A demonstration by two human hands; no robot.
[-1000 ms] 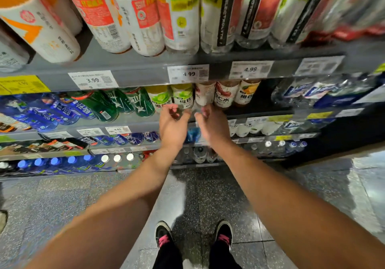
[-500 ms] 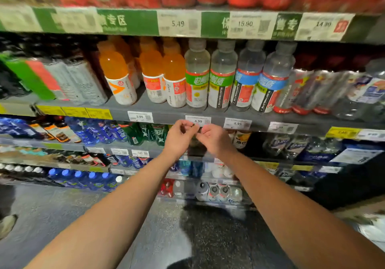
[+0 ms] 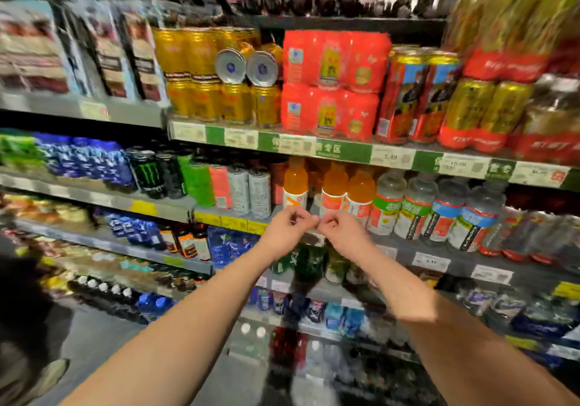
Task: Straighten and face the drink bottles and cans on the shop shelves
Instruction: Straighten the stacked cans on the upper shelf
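in the head view, both bare forearms are reaching forward to the shelving, the left hand (image 3: 287, 233) and right hand (image 3: 343, 233) hanging side by side with fingers curled and fingertips nearly meeting. they are gripping nothing, in front of the shelf edge just below the orange bottles (image 3: 334, 192). those smooth plastic bottles are standing upright, long axes vertical, white-and-red labels facing out, beside clear bottles (image 3: 416, 209) with green and blue wraps. left of them, tall cylindrical cans (image 3: 248, 192) are standing in black, green, pink and silver. above, glossy gold cans (image 3: 201, 72) are sitting stacked, two lying on their sides with round silver ends (image 3: 246, 66) pointing outward, next to shrink-wrapped red packs (image 3: 332, 85). compared with half a second ago, the view is sitting higher and the frame is blurring; the hands are remaining together.
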